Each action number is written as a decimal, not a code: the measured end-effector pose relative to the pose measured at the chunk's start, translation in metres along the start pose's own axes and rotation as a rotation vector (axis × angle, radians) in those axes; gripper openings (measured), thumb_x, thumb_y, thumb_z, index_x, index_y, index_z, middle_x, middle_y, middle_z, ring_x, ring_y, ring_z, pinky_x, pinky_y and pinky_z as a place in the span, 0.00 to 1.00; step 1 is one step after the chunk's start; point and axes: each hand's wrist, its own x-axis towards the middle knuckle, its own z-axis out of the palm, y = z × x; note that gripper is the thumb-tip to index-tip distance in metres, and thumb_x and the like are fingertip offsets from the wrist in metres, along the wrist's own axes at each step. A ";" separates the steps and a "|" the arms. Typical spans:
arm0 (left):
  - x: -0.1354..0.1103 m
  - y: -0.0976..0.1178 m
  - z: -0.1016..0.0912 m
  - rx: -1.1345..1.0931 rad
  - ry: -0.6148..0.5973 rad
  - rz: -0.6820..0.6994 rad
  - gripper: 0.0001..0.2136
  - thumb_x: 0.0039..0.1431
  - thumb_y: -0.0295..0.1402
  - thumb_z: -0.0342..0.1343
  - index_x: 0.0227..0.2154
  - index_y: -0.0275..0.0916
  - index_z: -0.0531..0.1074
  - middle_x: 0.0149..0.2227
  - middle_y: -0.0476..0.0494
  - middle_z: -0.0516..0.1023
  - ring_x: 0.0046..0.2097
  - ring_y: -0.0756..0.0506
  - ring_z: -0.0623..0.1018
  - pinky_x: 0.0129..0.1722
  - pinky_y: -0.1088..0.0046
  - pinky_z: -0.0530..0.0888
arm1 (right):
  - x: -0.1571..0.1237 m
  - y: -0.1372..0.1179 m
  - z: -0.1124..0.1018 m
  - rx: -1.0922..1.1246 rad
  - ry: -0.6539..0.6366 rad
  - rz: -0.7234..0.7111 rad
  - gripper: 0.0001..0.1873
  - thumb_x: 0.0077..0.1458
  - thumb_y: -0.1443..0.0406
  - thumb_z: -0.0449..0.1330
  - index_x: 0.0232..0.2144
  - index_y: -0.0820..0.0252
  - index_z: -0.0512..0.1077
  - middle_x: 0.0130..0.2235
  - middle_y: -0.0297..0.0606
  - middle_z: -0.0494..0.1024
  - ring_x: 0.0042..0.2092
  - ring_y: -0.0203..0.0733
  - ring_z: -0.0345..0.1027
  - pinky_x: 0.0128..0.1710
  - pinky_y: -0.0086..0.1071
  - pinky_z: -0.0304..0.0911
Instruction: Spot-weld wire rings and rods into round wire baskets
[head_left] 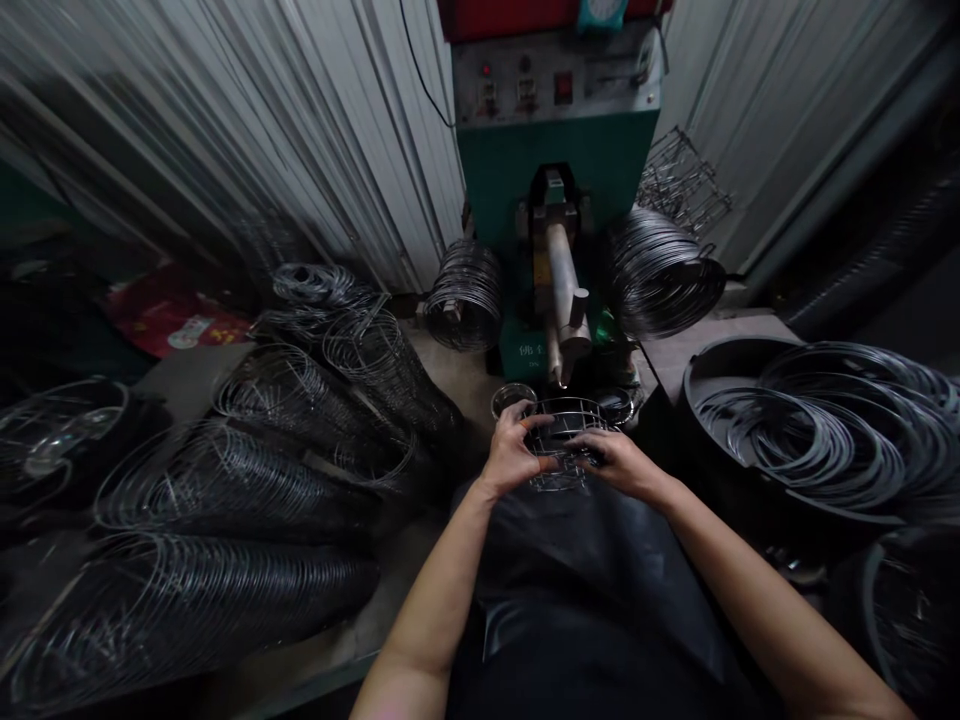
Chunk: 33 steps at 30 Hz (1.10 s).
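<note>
Between my two hands is a small round wire basket (571, 408), its wire rim facing the green welding machine (491, 160). My left hand (516, 450) grips its left side, with orange wraps on the fingers. On the right side, the fingers of my right hand (616, 458) are curled against the wires. Just beyond the basket hangs the machine's metal electrode arm (562, 270), its lower tip close to the far rim; whether they touch I cannot tell. Part of the basket is hidden behind my fingers.
Stacks of nested wire frames (225, 590) fill the left side. Coils of wire rings hang left (463, 295) and right (664, 275) of the machine. A black tub (697, 375) at right holds loose wire rings (795, 430). Corrugated metal wall (300, 110) stands behind.
</note>
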 end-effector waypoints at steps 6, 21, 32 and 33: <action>0.006 -0.011 0.002 -0.051 -0.005 0.003 0.29 0.30 0.33 0.70 0.42 0.45 0.73 0.55 0.42 0.60 0.57 0.38 0.63 0.58 0.57 0.61 | 0.007 0.007 0.005 -0.046 0.055 0.000 0.10 0.52 0.67 0.57 0.38 0.57 0.74 0.37 0.39 0.77 0.38 0.40 0.72 0.37 0.32 0.66; 0.040 -0.019 -0.001 -0.159 -0.049 0.025 0.28 0.29 0.32 0.70 0.41 0.43 0.74 0.54 0.40 0.61 0.57 0.38 0.63 0.58 0.58 0.61 | 0.030 0.015 -0.003 -0.128 0.120 -0.064 0.10 0.53 0.70 0.56 0.37 0.58 0.74 0.36 0.40 0.77 0.36 0.38 0.72 0.36 0.29 0.67; 0.053 -0.022 -0.001 -0.130 -0.079 -0.049 0.29 0.29 0.31 0.70 0.42 0.45 0.73 0.53 0.43 0.62 0.56 0.40 0.64 0.57 0.59 0.61 | 0.037 0.023 -0.004 -0.157 0.140 -0.043 0.09 0.54 0.69 0.55 0.37 0.57 0.74 0.37 0.40 0.77 0.38 0.39 0.72 0.37 0.31 0.67; 0.053 -0.022 0.000 -0.118 -0.069 -0.045 0.29 0.29 0.31 0.70 0.42 0.45 0.73 0.53 0.42 0.61 0.56 0.39 0.64 0.57 0.58 0.62 | 0.036 0.024 -0.003 -0.168 0.144 -0.027 0.10 0.53 0.69 0.55 0.37 0.56 0.74 0.37 0.39 0.77 0.38 0.40 0.72 0.38 0.32 0.67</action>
